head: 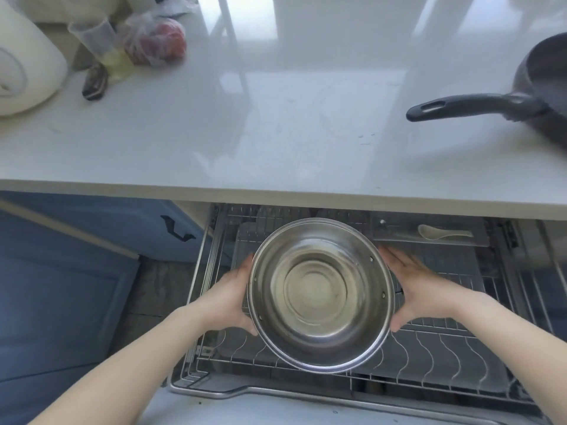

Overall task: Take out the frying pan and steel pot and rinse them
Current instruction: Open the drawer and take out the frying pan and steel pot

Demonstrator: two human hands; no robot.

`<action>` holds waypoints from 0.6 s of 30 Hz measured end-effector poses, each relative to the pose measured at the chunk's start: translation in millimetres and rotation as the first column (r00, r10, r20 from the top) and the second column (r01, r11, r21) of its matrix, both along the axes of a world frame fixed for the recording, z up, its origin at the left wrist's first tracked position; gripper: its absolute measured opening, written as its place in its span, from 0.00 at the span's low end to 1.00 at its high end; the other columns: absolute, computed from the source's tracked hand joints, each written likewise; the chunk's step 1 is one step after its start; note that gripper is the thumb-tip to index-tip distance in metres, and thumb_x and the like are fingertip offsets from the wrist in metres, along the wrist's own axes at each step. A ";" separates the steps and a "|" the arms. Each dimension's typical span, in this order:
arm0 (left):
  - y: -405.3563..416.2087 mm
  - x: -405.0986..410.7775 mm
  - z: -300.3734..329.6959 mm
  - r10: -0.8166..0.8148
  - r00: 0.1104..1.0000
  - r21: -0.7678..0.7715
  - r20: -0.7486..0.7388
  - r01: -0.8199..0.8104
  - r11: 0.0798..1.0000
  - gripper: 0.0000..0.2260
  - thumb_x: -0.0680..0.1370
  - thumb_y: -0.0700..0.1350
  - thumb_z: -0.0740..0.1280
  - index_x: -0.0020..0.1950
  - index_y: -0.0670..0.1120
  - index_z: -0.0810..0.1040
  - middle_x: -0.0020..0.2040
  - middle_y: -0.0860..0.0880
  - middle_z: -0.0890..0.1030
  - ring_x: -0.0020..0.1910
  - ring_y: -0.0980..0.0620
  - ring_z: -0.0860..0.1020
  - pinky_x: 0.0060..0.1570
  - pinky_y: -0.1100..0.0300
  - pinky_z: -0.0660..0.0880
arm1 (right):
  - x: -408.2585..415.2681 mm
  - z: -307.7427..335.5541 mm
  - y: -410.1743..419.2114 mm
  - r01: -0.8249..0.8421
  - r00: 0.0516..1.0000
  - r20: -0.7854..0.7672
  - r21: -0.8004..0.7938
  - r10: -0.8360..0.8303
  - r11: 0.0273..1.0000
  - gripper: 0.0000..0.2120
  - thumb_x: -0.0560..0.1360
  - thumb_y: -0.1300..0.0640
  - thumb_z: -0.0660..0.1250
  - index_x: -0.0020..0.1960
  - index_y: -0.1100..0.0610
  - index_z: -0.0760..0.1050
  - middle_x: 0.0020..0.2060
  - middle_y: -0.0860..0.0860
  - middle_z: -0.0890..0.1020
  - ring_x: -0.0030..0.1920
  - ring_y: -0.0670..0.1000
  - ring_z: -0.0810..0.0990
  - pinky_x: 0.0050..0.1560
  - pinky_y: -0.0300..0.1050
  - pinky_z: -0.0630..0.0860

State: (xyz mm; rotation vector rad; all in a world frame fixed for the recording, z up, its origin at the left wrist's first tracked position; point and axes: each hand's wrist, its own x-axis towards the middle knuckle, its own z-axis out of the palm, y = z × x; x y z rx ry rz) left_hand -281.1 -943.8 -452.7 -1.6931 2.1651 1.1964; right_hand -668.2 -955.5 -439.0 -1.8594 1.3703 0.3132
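Held above the pulled-out wire drawer rack, an empty steel pot is clasped between the left hand and right hand, palms pressed to its sides. On the worktop, the frying pan is noted at the right edge, contents not discernible. One white spoon is recorded in the rack's rear tray.

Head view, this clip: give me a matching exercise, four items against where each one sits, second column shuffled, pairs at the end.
Items:
1. pot
2. pan
3. spoon
4. bag

Places:
A. far left of the counter
B. small tray at the back right of the drawer rack
C. between the left hand and right hand, over the rack
D. right edge of the counter, handle pointing left

Pairs: 1-C, 2-D, 3-B, 4-A
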 end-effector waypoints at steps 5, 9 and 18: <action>-5.3 -15.9 59.5 -0.063 0.987 -0.007 -0.149 0.063 0.998 0.60 0.56 0.57 0.83 0.73 0.68 0.42 0.70 0.66 0.61 0.69 0.65 0.61 0.71 0.63 0.59 | -27.4 73.7 14.7 -0.030 0.999 0.029 -0.108 0.033 0.994 0.67 0.50 0.31 0.78 0.66 0.27 0.26 0.68 0.30 0.43 0.71 0.39 0.45 0.73 0.45 0.50; 6.4 -14.7 98.5 -0.079 0.980 0.003 -0.185 0.081 0.997 0.62 0.57 0.60 0.82 0.74 0.66 0.37 0.74 0.67 0.52 0.72 0.67 0.54 0.72 0.64 0.54 | -32.5 113.2 32.1 -0.025 1.000 0.002 -0.146 0.026 0.989 0.70 0.50 0.26 0.75 0.73 0.38 0.29 0.74 0.37 0.43 0.75 0.49 0.46 0.75 0.45 0.49; 30.4 20.6 171.6 -0.102 0.985 -0.026 -0.140 0.099 0.995 0.65 0.56 0.66 0.79 0.75 0.63 0.33 0.77 0.63 0.51 0.76 0.62 0.52 0.75 0.57 0.55 | -4.1 169.3 73.8 0.079 0.990 0.124 -0.093 -0.067 0.993 0.68 0.51 0.29 0.77 0.74 0.35 0.32 0.71 0.31 0.43 0.76 0.47 0.44 0.77 0.51 0.49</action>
